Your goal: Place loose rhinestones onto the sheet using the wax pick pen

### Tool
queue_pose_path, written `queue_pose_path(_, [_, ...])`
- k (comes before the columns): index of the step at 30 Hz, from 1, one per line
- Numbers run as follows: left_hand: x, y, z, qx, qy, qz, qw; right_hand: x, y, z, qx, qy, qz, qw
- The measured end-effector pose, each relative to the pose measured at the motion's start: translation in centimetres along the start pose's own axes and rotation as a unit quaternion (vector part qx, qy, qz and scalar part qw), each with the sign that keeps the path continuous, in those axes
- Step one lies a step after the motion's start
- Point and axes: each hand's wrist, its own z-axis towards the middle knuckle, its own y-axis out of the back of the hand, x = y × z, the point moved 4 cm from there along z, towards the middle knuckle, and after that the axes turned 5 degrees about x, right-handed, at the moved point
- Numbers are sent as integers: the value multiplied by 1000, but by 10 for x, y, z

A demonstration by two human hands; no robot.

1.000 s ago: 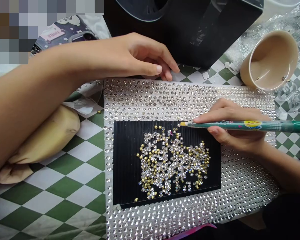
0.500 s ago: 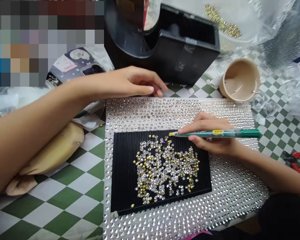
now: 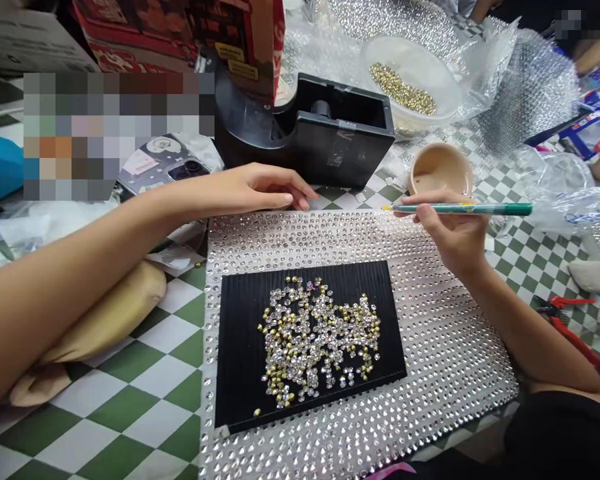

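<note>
In my right hand (image 3: 453, 230) I pinch a green pen (image 3: 460, 209) with a yellow tip pointing left, above the far right part of a rhinestone-studded sheet (image 3: 440, 320). Just behind that hand stands a beige cup (image 3: 443, 170). My left hand (image 3: 275, 189) rests at the sheet's far edge, fingers loosely stretched out and holding nothing. On the sheet lies a black ribbed tray (image 3: 240, 333). Loose rhinestones (image 3: 320, 337), some silver side up and some gold, are scattered over its middle.
A black tape dispenser (image 3: 340, 147) stands behind my left hand. Further back is a clear bowl (image 3: 450, 93) with gold stones. Red-handled pliers (image 3: 575, 337) lie at right. A yellowish pouch (image 3: 115, 310) sits under my left forearm, near a phone (image 3: 180, 167). Plastic bags crowd the back right.
My right hand has moved with the pen from the tray's far edge, up and right toward the cup. My left hand stays by the sheet's edge. The camera view has shifted.
</note>
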Motion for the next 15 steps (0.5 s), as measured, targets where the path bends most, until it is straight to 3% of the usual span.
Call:
queue_pose_path(3, [2, 1, 1, -15, 3, -11, 1000, -9, -3, -2, 13, -35, -23, 999])
queue_pose_path(15, [-1, 0, -1, -28, 25, -10, 999, -14, -7, -5, 30, -14, -58, 998])
